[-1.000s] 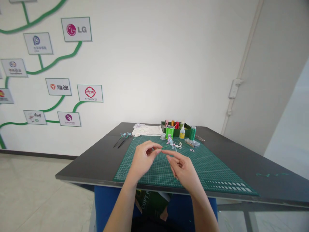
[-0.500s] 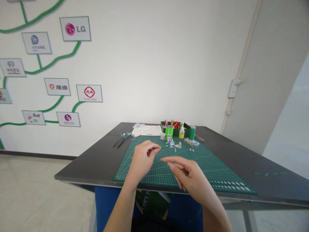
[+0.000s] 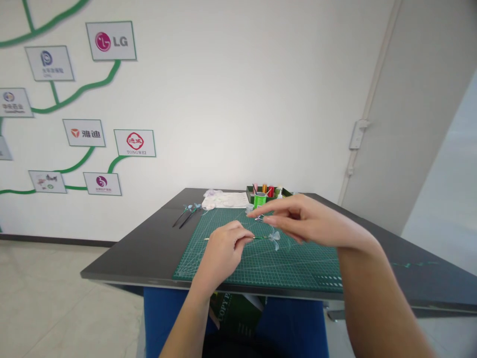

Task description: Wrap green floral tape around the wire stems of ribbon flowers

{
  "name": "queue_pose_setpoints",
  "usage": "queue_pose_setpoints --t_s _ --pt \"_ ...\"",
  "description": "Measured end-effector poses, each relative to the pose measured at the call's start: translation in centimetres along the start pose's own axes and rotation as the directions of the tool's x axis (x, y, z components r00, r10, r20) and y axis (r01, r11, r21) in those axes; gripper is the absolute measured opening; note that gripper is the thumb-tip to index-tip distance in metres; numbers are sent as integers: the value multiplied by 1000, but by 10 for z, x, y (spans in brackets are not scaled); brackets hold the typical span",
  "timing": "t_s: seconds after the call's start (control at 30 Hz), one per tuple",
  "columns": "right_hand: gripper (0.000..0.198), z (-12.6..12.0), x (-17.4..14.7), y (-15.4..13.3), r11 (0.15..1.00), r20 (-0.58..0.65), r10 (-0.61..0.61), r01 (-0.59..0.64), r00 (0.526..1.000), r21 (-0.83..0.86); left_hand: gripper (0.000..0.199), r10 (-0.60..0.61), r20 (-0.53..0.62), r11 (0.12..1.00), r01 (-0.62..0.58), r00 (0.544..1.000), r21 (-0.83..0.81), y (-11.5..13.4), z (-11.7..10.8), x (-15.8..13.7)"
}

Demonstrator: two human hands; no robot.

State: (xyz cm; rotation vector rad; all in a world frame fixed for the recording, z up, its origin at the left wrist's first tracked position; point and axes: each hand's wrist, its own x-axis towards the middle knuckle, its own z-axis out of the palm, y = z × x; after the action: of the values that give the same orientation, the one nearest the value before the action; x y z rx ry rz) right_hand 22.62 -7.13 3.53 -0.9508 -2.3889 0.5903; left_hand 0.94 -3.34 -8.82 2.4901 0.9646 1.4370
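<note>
My left hand [image 3: 225, 248] is closed in a pinch on the thin stem of a small flower [image 3: 275, 238]. The flower has pale blue, see-through petals, and green shows on the stem [image 3: 260, 237] near them. The stem's pale other end [image 3: 206, 239] sticks out to the left of the hand. My right hand [image 3: 298, 219] is raised above and beyond the flower, fingers stretched to the left, with a gap between the forefinger and thumb. I can make out nothing held in it. Both hands are over the green cutting mat [image 3: 238, 271].
Two dark-stemmed blue flowers [image 3: 190, 216] lie at the left on the black table [image 3: 145, 243]. White sheets [image 3: 231, 200] lie at the back. A green can [image 3: 260, 200] stands before a box of thread spools [image 3: 271, 191]. My right hand partly hides small items behind it.
My right hand has risen and moved forward, now covering the glue bottle and green spool. The flower has come lower and slightly right, still in my left hand. The view has shifted slightly.
</note>
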Motion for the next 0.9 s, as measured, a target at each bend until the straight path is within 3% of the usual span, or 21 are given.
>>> queue_pose_setpoints --t_s 0.2,0.4,0.67,0.9 --pt "45 -26 33 29 995 76 24 -31 997 100 22 9 -1 998 -9 1000 -67 8 -5 2" --pt "43 -22 49 67 984 95 79 -93 992 150 22 19 -37 995 -22 999 -99 10 -8 2" --pt "53 30 34 111 949 196 127 -177 972 262 20 9 -227 997 -25 974 -67 7 -14 2" --pt "58 76 -4 112 917 247 87 -175 965 359 18 -28 -334 999 17 942 -36 1 -17 4"
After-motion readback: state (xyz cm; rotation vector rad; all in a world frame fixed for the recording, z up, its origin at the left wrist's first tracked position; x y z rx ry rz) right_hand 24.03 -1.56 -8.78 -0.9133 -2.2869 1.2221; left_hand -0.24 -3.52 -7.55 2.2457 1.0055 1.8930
